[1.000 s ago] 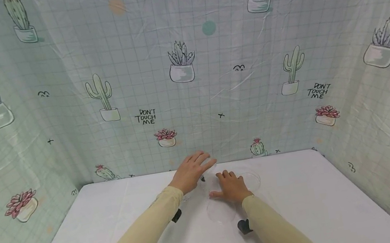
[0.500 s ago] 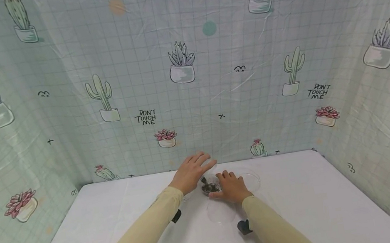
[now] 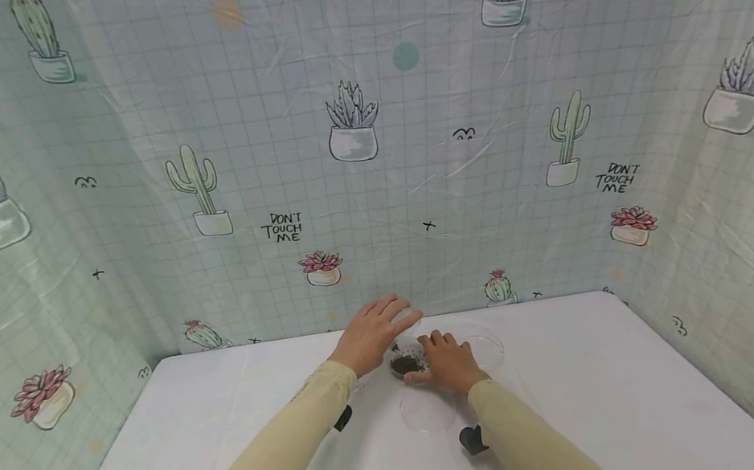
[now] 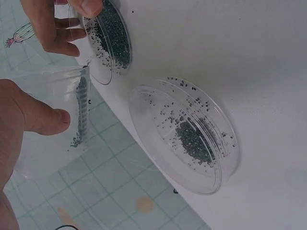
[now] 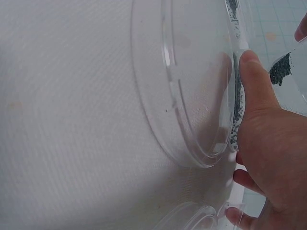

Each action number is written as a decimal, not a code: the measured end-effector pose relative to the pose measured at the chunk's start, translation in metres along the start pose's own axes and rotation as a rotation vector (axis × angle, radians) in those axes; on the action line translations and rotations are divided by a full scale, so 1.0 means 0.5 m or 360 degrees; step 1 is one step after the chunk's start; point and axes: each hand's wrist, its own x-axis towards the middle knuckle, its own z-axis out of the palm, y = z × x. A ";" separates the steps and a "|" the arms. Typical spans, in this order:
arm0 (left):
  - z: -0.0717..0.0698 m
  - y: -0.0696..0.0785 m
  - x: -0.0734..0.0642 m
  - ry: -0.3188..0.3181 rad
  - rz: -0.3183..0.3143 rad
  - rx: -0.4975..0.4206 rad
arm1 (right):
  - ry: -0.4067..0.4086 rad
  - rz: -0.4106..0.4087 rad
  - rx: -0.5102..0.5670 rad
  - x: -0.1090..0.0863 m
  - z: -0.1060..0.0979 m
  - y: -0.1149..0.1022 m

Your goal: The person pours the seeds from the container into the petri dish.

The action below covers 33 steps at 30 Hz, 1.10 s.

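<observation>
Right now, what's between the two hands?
Head view: a dish with dark grains, flanked by left hand and right hand. Left wrist view: also a cup, held by the left hand.

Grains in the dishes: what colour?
The grains look dark greyish green, clearest in the left wrist view.

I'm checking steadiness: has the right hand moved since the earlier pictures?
No; in the head view, the right hand shows no clear shift against the white table.

Evenly lit in head view, glare-streaked on pale green cactus-print plastic curtain [image 3: 412, 173]. Dimmer, greyer in wrist views, softly shadowed across flat white table [image 4: 268, 120].
</observation>
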 end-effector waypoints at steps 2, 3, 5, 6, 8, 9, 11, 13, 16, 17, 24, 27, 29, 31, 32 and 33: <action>-0.001 0.001 0.000 0.0006 0.0007 -0.0009 | 0.0005 -0.0002 -0.0006 0.000 0.001 0.000; -0.002 0.001 0.000 0.0013 0.0010 -0.0018 | 0.0007 -0.0004 -0.0007 0.001 0.001 0.001; -0.003 0.002 0.000 0.0015 0.0015 -0.0027 | 0.0012 -0.0010 -0.0008 0.001 0.001 0.001; -0.004 0.002 0.001 0.0008 0.0015 -0.0030 | 0.0014 -0.0012 -0.0006 0.001 0.001 0.001; -0.004 0.002 0.001 -0.0014 0.0012 -0.0025 | 0.0015 -0.0019 -0.0002 0.001 0.001 0.002; -0.004 0.002 0.002 -0.0028 0.0009 -0.0023 | 0.0016 -0.0021 -0.0001 0.001 0.001 0.002; -0.004 0.001 0.003 -0.0059 0.0002 -0.0017 | 0.0016 -0.0023 0.0001 0.001 0.001 0.003; -0.003 0.000 0.004 -0.0069 0.0001 -0.0018 | 0.0015 -0.0023 0.0000 0.002 0.002 0.003; -0.002 -0.001 0.004 -0.0070 0.0001 -0.0010 | 0.0010 -0.0017 0.0002 0.002 0.002 0.004; -0.001 -0.001 0.004 -0.0063 0.0002 -0.0004 | 0.0011 -0.0016 0.0002 0.002 0.002 0.004; 0.003 -0.002 -0.002 -0.0006 -0.0038 -0.0052 | 0.0010 -0.0025 0.0000 0.001 0.001 0.005; 0.001 -0.003 -0.008 -0.0040 -0.0089 -0.0101 | 0.0013 -0.0032 -0.0005 0.001 0.000 0.003; -0.001 -0.005 -0.011 -0.0064 -0.0126 -0.0135 | 0.0015 -0.0034 -0.0017 0.001 -0.001 0.003; -0.003 -0.007 -0.014 -0.0070 -0.0164 -0.0176 | 0.0015 -0.0035 -0.0035 0.000 -0.001 0.003; -0.003 -0.008 -0.016 -0.0063 -0.0182 -0.0203 | 0.0017 -0.0036 -0.0046 0.000 -0.001 0.003; -0.003 -0.009 -0.017 -0.0061 -0.0202 -0.0228 | 0.0017 -0.0037 -0.0052 -0.001 0.000 0.002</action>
